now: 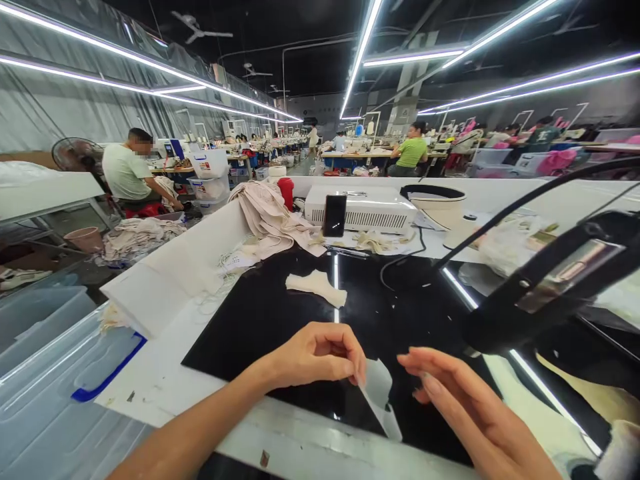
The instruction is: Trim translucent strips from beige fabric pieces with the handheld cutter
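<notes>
My left hand (320,359) is closed in a pinch on one edge of a thin, whitish, translucent cut piece (379,387), which hangs tilted over the glossy black board (250,327). To the right of that piece is my right hand (465,400), its fingers apart and slightly bent, touching nothing that I can see. Farther back on the board lies a small cream fabric piece (316,287) with curved edges.
A black machine arm (565,280) rises at the right. Behind the board are a phone (335,215), a white vented box (370,207) and draped beige fabric (273,217). A thread spool (620,450) stands at the lower right. Other people sit working farther off.
</notes>
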Demonstrator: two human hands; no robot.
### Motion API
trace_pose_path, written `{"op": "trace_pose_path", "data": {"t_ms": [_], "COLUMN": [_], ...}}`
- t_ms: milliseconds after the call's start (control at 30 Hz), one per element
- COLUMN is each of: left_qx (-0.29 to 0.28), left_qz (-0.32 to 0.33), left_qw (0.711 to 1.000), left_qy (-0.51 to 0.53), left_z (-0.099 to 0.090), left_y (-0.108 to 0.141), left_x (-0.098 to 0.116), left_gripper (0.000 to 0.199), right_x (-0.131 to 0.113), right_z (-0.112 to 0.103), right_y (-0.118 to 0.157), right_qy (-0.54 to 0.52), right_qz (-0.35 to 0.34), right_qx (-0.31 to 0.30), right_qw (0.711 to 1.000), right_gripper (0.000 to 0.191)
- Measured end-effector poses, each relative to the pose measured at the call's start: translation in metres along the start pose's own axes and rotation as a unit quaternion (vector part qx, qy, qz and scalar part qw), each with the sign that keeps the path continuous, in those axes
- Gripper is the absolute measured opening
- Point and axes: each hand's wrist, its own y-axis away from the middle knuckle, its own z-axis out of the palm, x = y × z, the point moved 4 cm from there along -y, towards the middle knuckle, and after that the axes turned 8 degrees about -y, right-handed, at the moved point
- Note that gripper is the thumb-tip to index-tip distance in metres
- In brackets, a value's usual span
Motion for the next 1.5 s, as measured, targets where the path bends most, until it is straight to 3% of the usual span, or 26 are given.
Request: {"op": "trace_pose_path", "data": {"t_ms": [200, 367, 500, 633, 700, 833, 1000, 1133, 1200, 1267, 1333, 1400, 1500], "left_qx": [-0.037, -0.019, 0.023, 0.064, 0.06, 0.025, -0.003, -0.01, 0.004, 0.019, 0.037, 0.055, 0.076], "left_qz": [0.016, 0.001, -0.015, -0.001, 0.034, 0.098, 0.102, 0.113, 0.13, 0.149, 0.168, 0.185, 0.207], "left_qw": [0.999, 0.997, 0.986, 0.958, 0.932, 0.855, 0.812, 0.776, 0.76, 0.748, 0.739, 0.731, 0.721], "left_qy": [-0.022, -0.076, -0.164, -0.279, -0.355, -0.509, -0.574, -0.621, -0.637, -0.646, -0.651, -0.654, -0.657], "left_z": [0.005, 0.001, 0.0, -0.001, 0.0, 0.002, 0.0, -0.011, -0.015, -0.017, -0.018, -0.017, -0.016], "left_y": [0.003, 0.002, -0.001, -0.003, -0.004, -0.002, 0.005, 0.009, 0.01, 0.01, 0.01, 0.01, 0.009], "left_x": [0.003, 0.003, 0.0, -0.004, -0.006, -0.013, -0.021, -0.031, -0.036, -0.038, -0.037, -0.035, -0.031], "left_gripper": [0.03, 0.03, 0.026, 0.013, 0.009, 0.008, 0.015, 0.019, 0.022, 0.023, 0.024, 0.025, 0.027], "right_x": [-0.011, -0.006, 0.001, 0.014, 0.019, 0.019, 0.006, 0.004, 0.008, 0.016, 0.025, 0.034, 0.044], "right_z": [0.035, 0.041, 0.033, 0.026, 0.025, 0.023, 0.019, -0.018, -0.053, -0.092, -0.122, -0.138, -0.141], "right_y": [-0.004, -0.009, -0.01, -0.011, -0.013, -0.014, -0.001, 0.016, 0.026, 0.033, 0.038, 0.04, 0.04], "right_qy": [-0.023, -0.009, 0.025, 0.108, 0.157, 0.239, 0.306, 0.331, 0.336, 0.368, 0.39, 0.404, 0.417], "right_qz": [-0.024, -0.023, -0.009, -0.074, -0.142, -0.261, -0.288, -0.278, -0.259, -0.189, -0.148, -0.124, -0.101], "right_qx": [-0.118, -0.196, -0.151, -0.104, -0.101, -0.078, -0.051, 0.004, 0.067, 0.147, 0.181, 0.19, 0.182], "right_qw": [0.992, 0.98, 0.988, 0.986, 0.972, 0.932, 0.906, 0.902, 0.903, 0.899, 0.891, 0.886, 0.885], "right_gripper": [0.04, 0.031, 0.025, 0.018, 0.017, 0.022, 0.022, 0.021, 0.019, 0.021, 0.026, 0.03, 0.031]}}
